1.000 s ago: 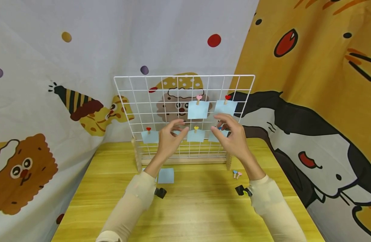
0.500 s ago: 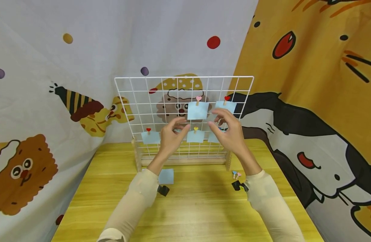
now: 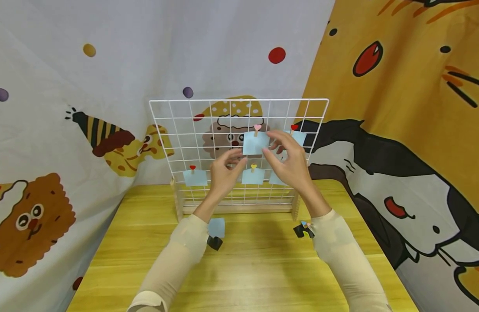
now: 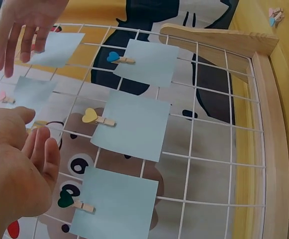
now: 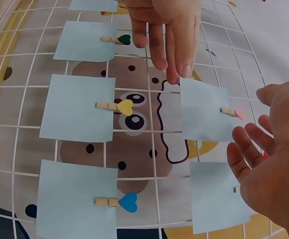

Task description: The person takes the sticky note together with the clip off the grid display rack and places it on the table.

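A white wire grid [image 3: 217, 100] stands upright with pale blue paper notes pinned by small wooden clothespins with hearts. The upper middle note [image 3: 255, 145] hangs from a pink-heart clothespin [image 3: 257, 128]. My left hand [image 3: 223, 174] is by its lower left corner, fingers loosely bent, with nothing between them. Beside its right edge my right hand [image 3: 289, 162] is spread, thumb apart from the fingers, and partly covers the upper right note [image 3: 299, 138]. In the left wrist view, lower-row notes hang from a blue-heart [image 4: 113, 57], a yellow-heart [image 4: 90, 116] and a green-heart clothespin [image 4: 67, 199].
Wooden feet and a wooden bar [image 3: 239, 209] support the grid on the yellow wood-grain table [image 3: 255, 268]. A loose blue note [image 3: 217, 226] lies near the left wrist. Spare heart clothespins [image 4: 276, 16] lie at the right. A printed cartoon curtain [image 3: 126, 52] hangs behind.
My right hand has moved up and left, toward the upper middle note. My left hand has shifted slightly right and up. The pinned notes stay in place.
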{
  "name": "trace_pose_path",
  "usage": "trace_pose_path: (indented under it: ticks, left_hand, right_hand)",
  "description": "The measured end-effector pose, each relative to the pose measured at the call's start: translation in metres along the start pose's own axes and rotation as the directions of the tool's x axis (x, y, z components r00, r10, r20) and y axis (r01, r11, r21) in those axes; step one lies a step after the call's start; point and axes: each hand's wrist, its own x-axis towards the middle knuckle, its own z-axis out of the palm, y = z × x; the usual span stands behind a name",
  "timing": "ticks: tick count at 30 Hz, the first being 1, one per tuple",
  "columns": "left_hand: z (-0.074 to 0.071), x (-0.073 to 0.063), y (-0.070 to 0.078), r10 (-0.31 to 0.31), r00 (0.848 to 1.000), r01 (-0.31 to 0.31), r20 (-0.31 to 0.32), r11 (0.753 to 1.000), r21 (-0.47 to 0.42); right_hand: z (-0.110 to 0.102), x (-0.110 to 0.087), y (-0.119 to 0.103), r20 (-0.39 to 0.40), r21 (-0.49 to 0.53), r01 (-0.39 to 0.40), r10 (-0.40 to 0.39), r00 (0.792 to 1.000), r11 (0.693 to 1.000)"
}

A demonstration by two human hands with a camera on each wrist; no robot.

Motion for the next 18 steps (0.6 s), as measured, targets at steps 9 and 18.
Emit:
trace_pose_path:
  ticks: [9, 18]
  left_hand:
    - [0.007, 0.006, 0.002, 0.018, 0.998, -0.017, -0.058, 1.0, 0.003]
    - [0.008, 0.009, 0.001, 0.036, 0.997, -0.035, -0.069, 0.999, 0.011]
  right_hand:
    - [0.009, 0.013, 0.003, -0.018, -0.017, 0.033, -0.033, 0.999, 0.999]
    - [0.012, 0.021, 0.002, -0.018, -0.042, 0.045, -0.045, 0.999, 0.998]
